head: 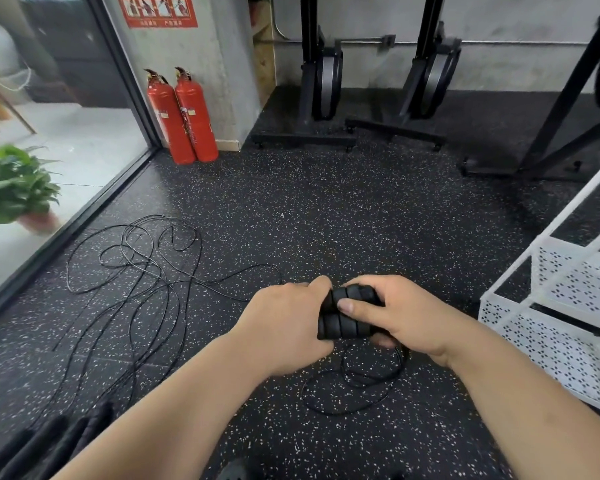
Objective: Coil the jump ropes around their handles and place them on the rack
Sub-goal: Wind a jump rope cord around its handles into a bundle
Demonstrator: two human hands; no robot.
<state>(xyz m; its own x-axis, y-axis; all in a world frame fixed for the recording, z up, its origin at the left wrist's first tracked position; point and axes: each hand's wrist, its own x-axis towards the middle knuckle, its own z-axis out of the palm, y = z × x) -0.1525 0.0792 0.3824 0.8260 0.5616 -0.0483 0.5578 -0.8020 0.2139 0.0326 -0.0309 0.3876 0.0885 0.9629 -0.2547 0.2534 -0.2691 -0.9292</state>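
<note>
Two black foam handles (347, 315) are held side by side, one above the other, in front of the person and above the speckled rubber floor (326, 220). Both hands hold them. The left hand (284, 317) comes from the left with its back turned up, and its fingers are curled around the left ends of the handles. The right hand (406, 317) closes on the right ends. Its thumb (347, 305) lies across the front of the pair, and one fingertip shows under them. Both forearms are stretched forward and meet at the handles.

One thin black cord (354, 388) hangs from the handles and makes loose loops on the floor just below the hands. A bigger tangle of cords (142, 271) lies spread on the floor to the left. At the bottom left corner there are more dark handles (49, 441), too blurred to count.

One white perforated rack (551, 327) stands at the right, near the right hand. Two red fire extinguishers (182, 116) stand by the pillar, two black exercise machines (323, 81) stand at the far wall, and one green plant (11, 188) is behind the glass.
</note>
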